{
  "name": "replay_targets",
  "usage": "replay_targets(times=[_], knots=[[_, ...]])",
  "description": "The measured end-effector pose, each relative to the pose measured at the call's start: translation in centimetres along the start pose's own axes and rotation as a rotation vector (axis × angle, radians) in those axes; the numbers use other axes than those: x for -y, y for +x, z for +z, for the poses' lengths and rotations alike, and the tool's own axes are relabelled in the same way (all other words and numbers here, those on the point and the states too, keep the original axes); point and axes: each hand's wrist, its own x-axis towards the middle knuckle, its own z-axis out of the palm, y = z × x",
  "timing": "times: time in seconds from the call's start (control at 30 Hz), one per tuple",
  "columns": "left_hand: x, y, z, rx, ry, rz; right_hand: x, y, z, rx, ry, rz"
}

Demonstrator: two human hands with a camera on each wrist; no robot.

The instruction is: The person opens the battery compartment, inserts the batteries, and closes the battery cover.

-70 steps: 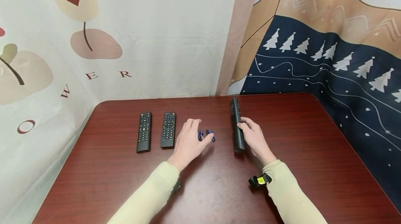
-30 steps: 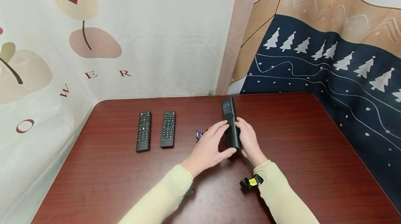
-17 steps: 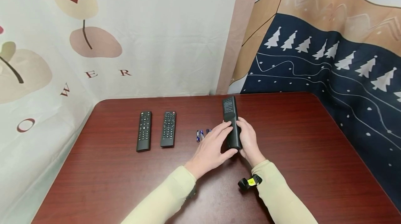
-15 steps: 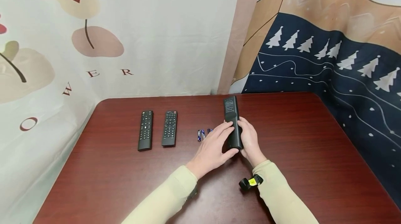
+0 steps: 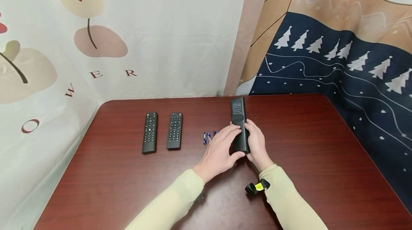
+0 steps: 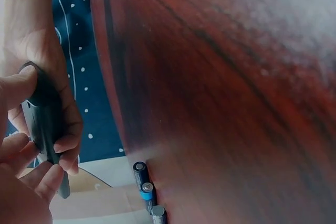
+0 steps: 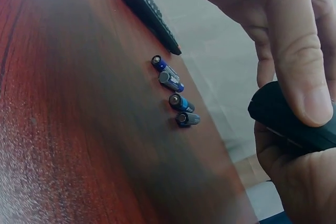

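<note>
A black remote control [image 5: 239,110] is held off the table with its labelled back facing up. My right hand [image 5: 256,144] grips it along its right side. My left hand [image 5: 220,149] holds its lower part, thumb at the near end and fingertips on the back and left edge. In the right wrist view, the left thumb presses on the end of the remote control [image 7: 286,116]. Several small batteries [image 5: 205,138] lie just left of my left hand, which partly covers them in the head view; the right wrist view shows the batteries [image 7: 169,81] in a row.
Two more black remote controls, one at far left [image 5: 150,133] and another beside it [image 5: 174,131], lie buttons up on the brown table [image 5: 112,172]. Printed cloth [image 5: 180,37] hangs behind the table's back edge, and dark blue tree-patterned cloth [image 5: 338,62] hangs along the right.
My left hand has moved right from over the batteries onto the remote control. The held remote control has turned from its edge to back up. Over the last half second the hands barely move.
</note>
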Motion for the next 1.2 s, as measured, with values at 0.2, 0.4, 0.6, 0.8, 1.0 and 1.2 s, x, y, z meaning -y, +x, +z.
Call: replay_targets(times=[0.2, 0.4, 0.6, 0.8, 1.0, 1.2], knots=[[-0.04, 0.15, 0.09, -0.043, -0.041, 0.005, -0.11, -0.04, -0.02, 0.009, -0.021, -0.010], [-0.27, 0.27, 0.11, -0.051, -0.091, -0.031, -0.11, -0.06, -0.10, 0.013, -0.029, -0.014], [-0.50, 0.36, 0.16, -0.062, -0.135, -0.076, -0.17, -0.02, -0.12, 0.011, -0.055, -0.031], [-0.51, 0.45, 0.44, -0.069, -0.139, -0.098, -0.33, -0.08, -0.22, 0.013, -0.066, -0.044], [-0.56, 0.57, 0.43, -0.083, -0.144, -0.109, -0.40, 0.06, -0.28, 0.004, -0.072, -0.042], [-0.46, 0.61, 0.09, -0.064, -0.145, -0.136, -0.45, 0.16, -0.15, -0.014, -0.059, -0.025]])
